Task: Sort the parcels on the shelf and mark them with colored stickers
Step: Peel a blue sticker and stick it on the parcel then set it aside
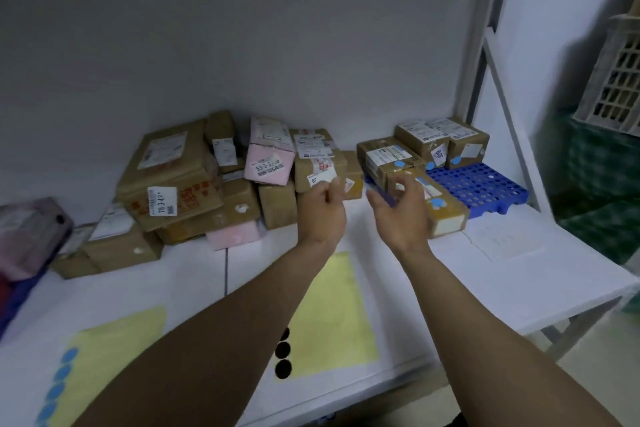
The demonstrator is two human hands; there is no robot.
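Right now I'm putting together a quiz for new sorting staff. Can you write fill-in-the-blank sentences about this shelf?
1. The parcels on the right sit on a ___ perforated pallet.
2. The yellow sheet between the forearms carries ___ round stickers.
3. The parcel labelled 53-3 is ___.
4. The yellow sheet at lower left carries a column of ___ dots.

Missing words: blue; black; pink; blue.

A heap of parcels (180, 184) lies left on the worktop (519, 274), against the wall (242, 45); a smaller stack of parcels (391, 158) sits to its right on a pallet (485, 184). Nearer you lie a left sticker sheet (114, 350) and a middle sticker sheet (332, 305).
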